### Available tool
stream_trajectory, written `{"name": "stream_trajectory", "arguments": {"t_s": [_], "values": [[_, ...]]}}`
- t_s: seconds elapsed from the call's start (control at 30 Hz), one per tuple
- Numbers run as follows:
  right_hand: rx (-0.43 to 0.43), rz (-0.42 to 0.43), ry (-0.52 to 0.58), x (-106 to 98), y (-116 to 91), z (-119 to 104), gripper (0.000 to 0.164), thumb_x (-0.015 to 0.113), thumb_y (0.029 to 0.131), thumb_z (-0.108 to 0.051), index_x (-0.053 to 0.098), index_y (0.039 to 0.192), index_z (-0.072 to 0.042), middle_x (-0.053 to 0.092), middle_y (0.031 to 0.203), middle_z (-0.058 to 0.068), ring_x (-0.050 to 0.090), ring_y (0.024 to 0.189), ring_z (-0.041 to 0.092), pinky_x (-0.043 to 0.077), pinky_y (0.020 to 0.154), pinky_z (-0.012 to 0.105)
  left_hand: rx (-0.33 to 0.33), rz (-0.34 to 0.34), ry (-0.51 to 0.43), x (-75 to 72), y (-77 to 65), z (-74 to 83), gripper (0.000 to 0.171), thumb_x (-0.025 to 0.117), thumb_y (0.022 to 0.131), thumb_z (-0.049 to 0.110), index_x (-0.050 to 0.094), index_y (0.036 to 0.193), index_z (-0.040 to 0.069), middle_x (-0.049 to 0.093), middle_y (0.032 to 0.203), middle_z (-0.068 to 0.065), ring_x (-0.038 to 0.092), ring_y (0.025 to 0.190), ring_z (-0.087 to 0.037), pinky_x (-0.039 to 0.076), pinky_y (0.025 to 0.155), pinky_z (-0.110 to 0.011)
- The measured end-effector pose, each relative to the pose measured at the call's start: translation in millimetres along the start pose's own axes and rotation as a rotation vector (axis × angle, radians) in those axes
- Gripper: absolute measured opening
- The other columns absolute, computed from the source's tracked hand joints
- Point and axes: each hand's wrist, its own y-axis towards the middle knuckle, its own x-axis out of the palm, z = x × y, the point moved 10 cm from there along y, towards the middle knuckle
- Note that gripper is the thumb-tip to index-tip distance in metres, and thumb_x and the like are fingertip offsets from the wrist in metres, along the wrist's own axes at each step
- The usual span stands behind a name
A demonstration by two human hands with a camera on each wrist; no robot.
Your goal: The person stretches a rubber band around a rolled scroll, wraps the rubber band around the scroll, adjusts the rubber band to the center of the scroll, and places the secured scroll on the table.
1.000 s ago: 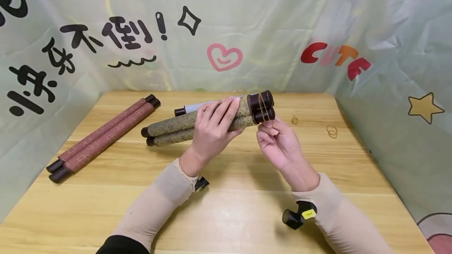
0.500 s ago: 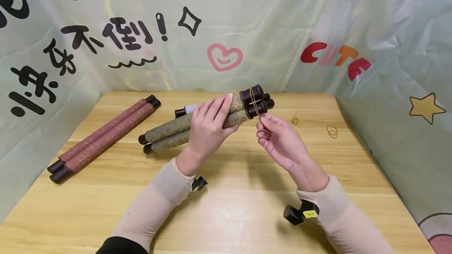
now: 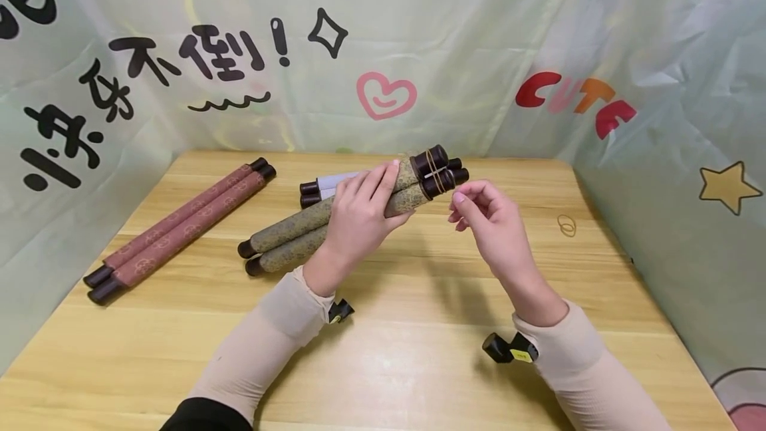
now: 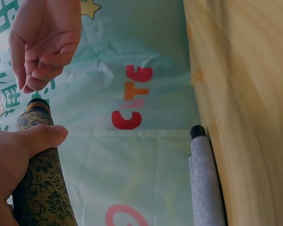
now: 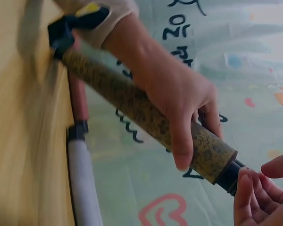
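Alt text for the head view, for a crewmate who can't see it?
Left hand grips two olive patterned rolls, thin banding across their dark right ends; right hand close by. Two red rolls lie left, pale rolls behind, on a wooden table.

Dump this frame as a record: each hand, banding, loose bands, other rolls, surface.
left hand: grips two olive patterned rolls, side by side
right hand: by the rolls' dark end caps; whether it holds anything, cannot tell
banding: tan band round both end caps; single or several, unclear
loose bands: on the table's right side
red rolls: pair, lying on the left
pale rolls: behind the olive ones, partly hidden
surface: wood-grain table
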Motion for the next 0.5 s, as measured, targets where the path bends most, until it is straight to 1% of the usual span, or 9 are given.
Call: {"name": "stream_trajectory", "arguments": {"t_s": [0.1, 0.13, 0.2, 0.27, 0.37, 0.5], "values": [[-0.102, 0.070, -0.231, -7, 0, -8, 0.018, 0.060, 0.098, -0.015, 0.064, 0.103, 0.001, 0.063, 0.083, 0.009, 0.063, 0.072, 0.018, 0.050, 0.062, 0.021, 0.009, -0.036, 0.020, 6.1, -2.0, 3.6, 0.082, 0.086, 0.071, 0.047, 0.058, 0.135, 0.005, 0.064, 0.123, -0.012, 0.063, 0.103, -0.034, 0.050, 0.082, -0.048], [-0.135, 0.095, -0.298, -9, -1, -11, 0.016, 0.060, 0.098, -0.016, 0.066, 0.102, -0.001, 0.064, 0.083, 0.007, 0.062, 0.071, 0.017, 0.049, 0.061, 0.019, 0.012, -0.044, 0.028, 7.7, -2.7, 4.6, 0.082, 0.085, 0.070, 0.048, 0.058, 0.134, 0.005, 0.065, 0.123, -0.012, 0.063, 0.103, -0.033, 0.051, 0.082, -0.048], [-0.202, 0.144, -0.419, -12, -2, -17, 0.014, 0.061, 0.097, -0.016, 0.068, 0.101, -0.005, 0.066, 0.082, 0.005, 0.061, 0.070, 0.016, 0.047, 0.060, 0.016, 0.018, -0.058, 0.044, 10.5, -4.0, 6.4, 0.081, 0.083, 0.071, 0.051, 0.058, 0.133, 0.005, 0.065, 0.123, -0.011, 0.064, 0.103, -0.033, 0.051, 0.082, -0.047], [-0.265, 0.178, -0.511, -13, -2, -21, 0.012, 0.063, 0.096, -0.015, 0.070, 0.101, -0.007, 0.066, 0.084, 0.003, 0.061, 0.070, 0.014, 0.046, 0.060, 0.015, 0.025, -0.075, 0.058, 13.5, -5.1, 8.4, 0.082, 0.083, 0.071, 0.052, 0.058, 0.133, 0.005, 0.065, 0.123, -0.011, 0.063, 0.103, -0.032, 0.051, 0.082, -0.047], [-0.365, 0.202, -0.632, -10, -4, -26, 0.013, 0.065, 0.095, -0.014, 0.071, 0.101, -0.006, 0.064, 0.088, 0.005, 0.061, 0.070, 0.014, 0.048, 0.057, 0.021, 0.039, -0.099, 0.080, 17.7, -6.6, 12.5, 0.084, 0.082, 0.072, 0.055, 0.057, 0.135, 0.005, 0.065, 0.123, -0.010, 0.064, 0.103, -0.031, 0.052, 0.082, -0.046], [-0.468, 0.224, -0.763, -5, -6, -27, 0.015, 0.066, 0.093, -0.017, 0.071, 0.101, -0.004, 0.063, 0.091, 0.009, 0.063, 0.068, 0.019, 0.050, 0.053, 0.033, 0.060, -0.134, 0.100, 23.8, -8.8, 18.2, 0.086, 0.079, 0.073, 0.057, 0.056, 0.136, 0.005, 0.064, 0.124, -0.011, 0.064, 0.101, -0.030, 0.052, 0.080, -0.044]]}}
